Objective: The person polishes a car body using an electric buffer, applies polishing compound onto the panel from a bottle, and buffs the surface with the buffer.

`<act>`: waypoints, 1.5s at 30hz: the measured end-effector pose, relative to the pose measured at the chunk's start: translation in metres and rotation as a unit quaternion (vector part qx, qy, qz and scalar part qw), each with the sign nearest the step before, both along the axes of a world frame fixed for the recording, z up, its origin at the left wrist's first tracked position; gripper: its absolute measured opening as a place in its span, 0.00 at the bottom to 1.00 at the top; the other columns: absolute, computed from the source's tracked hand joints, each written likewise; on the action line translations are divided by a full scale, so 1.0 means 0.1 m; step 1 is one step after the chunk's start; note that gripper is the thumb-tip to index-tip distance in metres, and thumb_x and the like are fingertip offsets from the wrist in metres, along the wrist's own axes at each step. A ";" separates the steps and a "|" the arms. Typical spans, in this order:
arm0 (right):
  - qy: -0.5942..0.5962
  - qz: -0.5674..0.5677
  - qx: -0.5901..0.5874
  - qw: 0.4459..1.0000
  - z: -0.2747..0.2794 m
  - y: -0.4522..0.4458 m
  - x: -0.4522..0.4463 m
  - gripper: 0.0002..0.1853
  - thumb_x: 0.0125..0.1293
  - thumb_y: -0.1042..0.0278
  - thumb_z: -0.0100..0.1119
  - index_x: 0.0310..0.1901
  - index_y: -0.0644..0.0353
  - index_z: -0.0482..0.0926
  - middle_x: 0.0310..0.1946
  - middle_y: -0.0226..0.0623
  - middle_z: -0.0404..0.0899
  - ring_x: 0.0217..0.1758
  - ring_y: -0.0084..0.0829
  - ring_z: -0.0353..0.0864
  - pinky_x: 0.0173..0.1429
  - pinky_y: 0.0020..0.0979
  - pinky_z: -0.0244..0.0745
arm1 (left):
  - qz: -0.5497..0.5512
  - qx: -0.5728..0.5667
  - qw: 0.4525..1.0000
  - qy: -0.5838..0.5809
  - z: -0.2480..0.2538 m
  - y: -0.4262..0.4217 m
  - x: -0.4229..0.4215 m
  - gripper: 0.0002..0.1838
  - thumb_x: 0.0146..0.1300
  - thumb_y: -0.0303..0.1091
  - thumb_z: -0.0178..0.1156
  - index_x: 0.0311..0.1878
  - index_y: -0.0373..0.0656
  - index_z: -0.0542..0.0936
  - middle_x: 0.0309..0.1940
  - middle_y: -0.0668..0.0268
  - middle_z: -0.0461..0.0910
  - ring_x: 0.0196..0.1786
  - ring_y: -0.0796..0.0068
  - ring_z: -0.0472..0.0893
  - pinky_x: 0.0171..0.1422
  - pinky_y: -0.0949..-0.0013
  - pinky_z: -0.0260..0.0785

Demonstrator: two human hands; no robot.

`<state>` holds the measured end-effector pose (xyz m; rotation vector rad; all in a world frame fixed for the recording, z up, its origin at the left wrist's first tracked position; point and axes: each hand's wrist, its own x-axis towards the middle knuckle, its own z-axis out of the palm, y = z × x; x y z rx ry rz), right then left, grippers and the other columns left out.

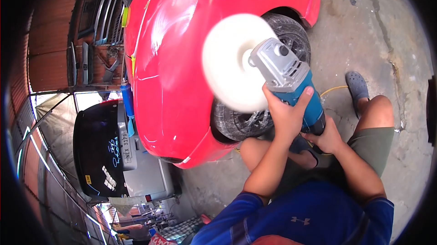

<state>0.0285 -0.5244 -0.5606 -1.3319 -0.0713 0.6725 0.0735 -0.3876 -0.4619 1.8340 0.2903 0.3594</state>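
A teal polisher (311, 104) with a grey gear head (278, 60) is held in both my hands. My left hand (289, 115) is closed around its body just behind the gear head, thumb on top. Around the rear end of the machine, my right hand (328, 139) is wrapped; some of its fingers are hidden. The round white pad (230, 58) looks smeared, as if spinning. It overlaps the red car's fender (182, 58) and the wheel (246, 124); whether it touches the paint I cannot tell.
A yellow cord (334, 89) lies on the concrete floor (364, 26) near my shoe (358, 85). Beyond the red car stands a vehicle with a dark rear window (98, 149). Car grilles (107, 13) hang on the rusty metal wall (50, 40). A blue object (127, 104) is beside the red car.
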 end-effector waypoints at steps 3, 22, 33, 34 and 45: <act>-0.089 -0.023 0.013 0.996 0.06 0.04 -0.05 0.37 0.53 0.73 0.85 0.65 0.65 0.79 0.51 0.49 0.90 0.57 0.40 0.90 0.67 0.41 0.80 | 0.010 0.000 0.999 -0.038 0.03 0.11 -0.21 0.48 0.61 0.41 0.84 0.73 0.33 0.61 0.64 0.51 0.76 0.66 0.62 0.78 0.73 0.57 0.71; -0.215 0.083 -0.065 0.971 0.08 0.23 -0.37 0.42 0.51 0.64 0.78 0.70 0.61 0.74 0.43 0.59 0.89 0.49 0.64 0.89 0.56 0.52 0.85 | 0.059 -0.066 0.992 -0.086 -0.15 0.67 -1.23 0.44 0.64 0.42 0.78 0.75 0.29 0.67 0.65 0.50 0.79 0.65 0.59 0.82 0.74 0.58 0.73; -0.295 0.171 -0.171 0.924 0.32 0.20 -0.44 0.55 0.46 0.66 0.78 0.79 0.51 0.62 0.39 0.52 0.89 0.44 0.58 0.90 0.53 0.55 0.85 | 0.053 -0.185 0.973 -0.129 -0.33 0.72 -1.54 0.56 0.65 0.75 0.63 0.82 0.39 0.62 0.75 0.54 0.69 0.73 0.49 0.77 0.72 0.46 0.79; -0.295 0.170 -0.180 0.923 0.34 0.20 -0.44 0.56 0.45 0.66 0.78 0.80 0.51 0.62 0.39 0.51 0.89 0.44 0.58 0.90 0.52 0.55 0.85 | 0.043 -0.194 0.971 -0.134 -0.33 0.72 -1.53 0.57 0.64 0.74 0.63 0.82 0.39 0.62 0.74 0.53 0.69 0.73 0.49 0.77 0.71 0.46 0.79; -0.222 -0.029 -0.099 0.970 0.30 0.04 -0.14 0.49 0.48 0.64 0.82 0.75 0.56 0.71 0.41 0.60 0.88 0.48 0.63 0.89 0.54 0.51 0.86 | -0.031 -0.197 0.975 -0.101 0.00 0.34 -0.59 0.53 0.60 0.54 0.76 0.81 0.35 0.63 0.69 0.50 0.75 0.71 0.53 0.79 0.71 0.50 0.79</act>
